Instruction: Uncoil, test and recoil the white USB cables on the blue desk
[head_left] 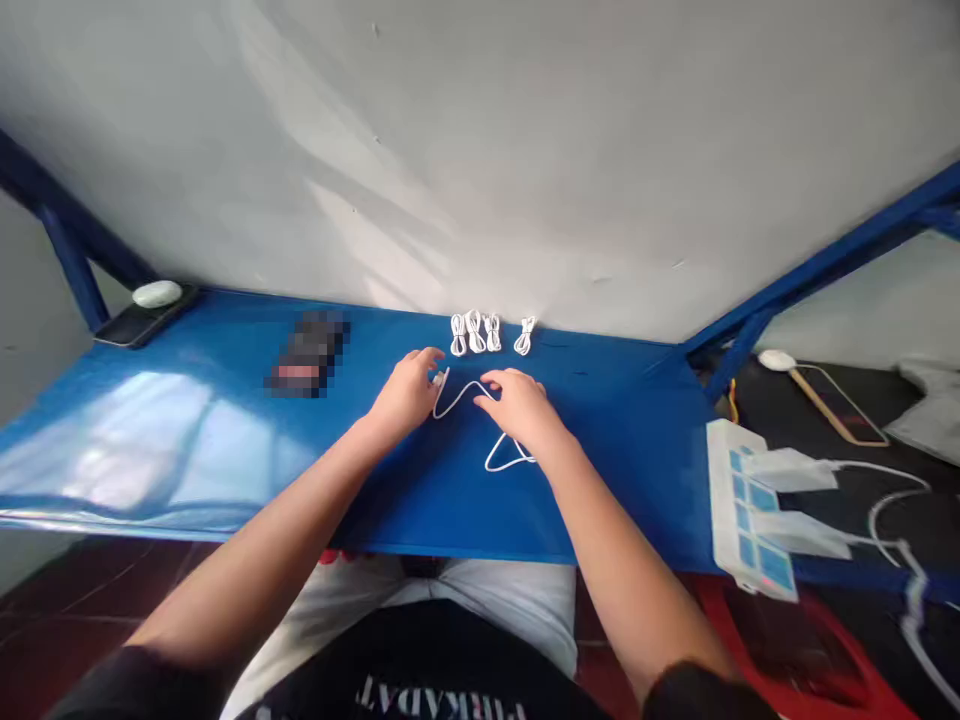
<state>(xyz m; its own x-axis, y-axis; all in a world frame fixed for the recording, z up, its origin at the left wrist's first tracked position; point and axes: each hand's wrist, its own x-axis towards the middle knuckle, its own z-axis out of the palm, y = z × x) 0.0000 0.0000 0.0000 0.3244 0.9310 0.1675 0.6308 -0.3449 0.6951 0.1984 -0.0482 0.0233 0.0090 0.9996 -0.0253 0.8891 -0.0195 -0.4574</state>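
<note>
A loose white cable (501,455) lies on the blue table (225,440) in front of me. My left hand (409,388) pinches one end of it near the plug. My right hand (521,405) rests on the cable's middle with fingers curled over it, and a loop of the cable trails out below that hand. Behind both hands, against the wall, sit several bundled white cables (475,333), with one more bundle (525,336) a little to their right.
A dark phone with a white oval object (156,293) on it lies at the table's far left corner. A white power strip (750,510) with plugged-in chargers hangs off the right edge. Another phone (836,402) lies farther right. Blue frame bars rise at both sides.
</note>
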